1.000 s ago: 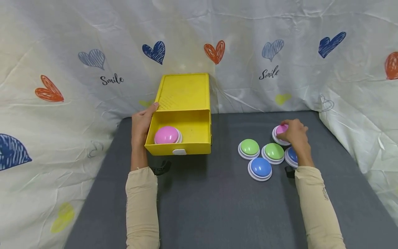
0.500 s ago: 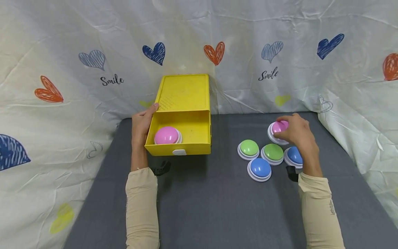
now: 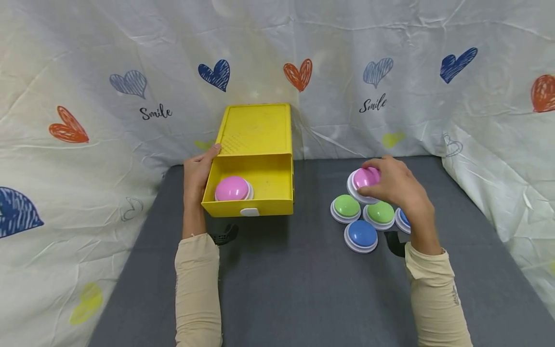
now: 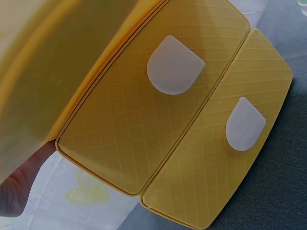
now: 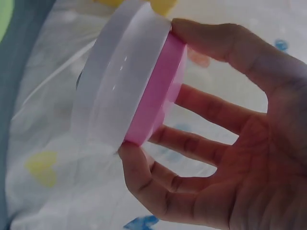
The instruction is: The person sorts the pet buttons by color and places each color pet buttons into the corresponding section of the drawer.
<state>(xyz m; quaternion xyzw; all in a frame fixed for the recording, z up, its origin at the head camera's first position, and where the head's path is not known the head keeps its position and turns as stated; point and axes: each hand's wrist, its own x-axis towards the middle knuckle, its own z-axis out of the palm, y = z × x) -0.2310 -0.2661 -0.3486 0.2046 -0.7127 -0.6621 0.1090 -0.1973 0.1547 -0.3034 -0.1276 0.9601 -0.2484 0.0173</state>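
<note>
At the left of the head view stands a yellow drawer cabinet [image 3: 257,127], its top drawer [image 3: 269,207] pulled out. A pink dome button with a white base [image 3: 233,188] sits in that drawer's left part. My left hand [image 3: 197,176] holds the cabinet's left side, thumb at the upper edge; its other fingers are mostly hidden. My right hand [image 3: 396,183] grips a second pink dome button [image 3: 365,177] by its rim, thumb and fingers around it. In the right wrist view this pink button [image 5: 156,91] is tilted sideways, its white base away from the palm.
Two green dome buttons [image 3: 347,206] and two blue ones [image 3: 362,233] lie on the grey tabletop [image 3: 303,289], below my right hand. Lower drawers with white pulls [image 4: 175,64] are closed. A printed white curtain [image 3: 329,43] hangs behind the table.
My right hand has lifted the pink dome button off the table and carried it left, above the green ones. The left hand and the cabinet stay where they were.
</note>
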